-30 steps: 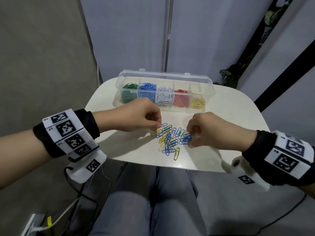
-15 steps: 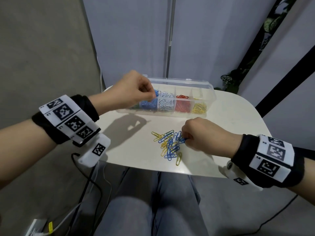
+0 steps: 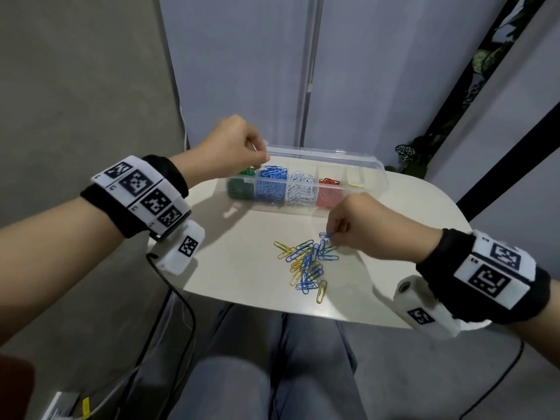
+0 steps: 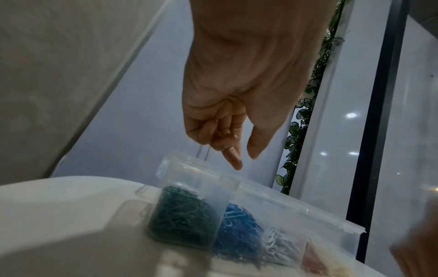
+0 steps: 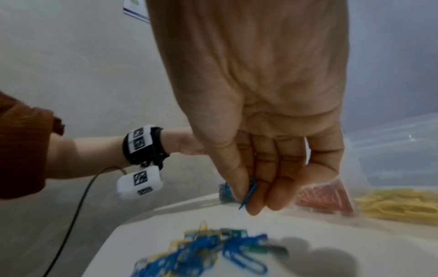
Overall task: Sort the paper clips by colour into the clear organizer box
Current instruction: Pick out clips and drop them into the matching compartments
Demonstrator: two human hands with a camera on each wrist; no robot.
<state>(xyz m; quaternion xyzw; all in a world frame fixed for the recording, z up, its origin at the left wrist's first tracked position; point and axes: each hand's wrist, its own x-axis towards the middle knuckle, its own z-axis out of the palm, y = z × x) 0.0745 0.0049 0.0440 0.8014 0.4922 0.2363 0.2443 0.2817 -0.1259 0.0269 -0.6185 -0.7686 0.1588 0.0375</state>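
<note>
Head view puts the left hand [image 3: 233, 147] with curled fingers over the green end of the clear plastic organizer box [image 3: 368, 160], its catch unclear, while the right hand [image 3: 360, 228] pinches a blue paper clip [image 5: 250, 191] above the table's [image 3: 242, 268] loose multicoloured pile [image 3: 307, 265], probably bound next for the blue compartment

The right hand [image 5: 260, 131] hangs fingers-down above the white bench [image 5: 320, 234], thumb and forefinger pinching a blue wire paper clip [image 5: 249, 195]. Below lies a blurred heap of loose blue, yellow and green paper clips [image 5: 213, 249]. Behind the fingers, the clear plastic organizer box [image 5: 391, 150] shows red and yellow clips in neighbouring compartments. The left forearm, in a marker-printed black wristband [image 5: 144, 146], reaches in from the left.
</note>
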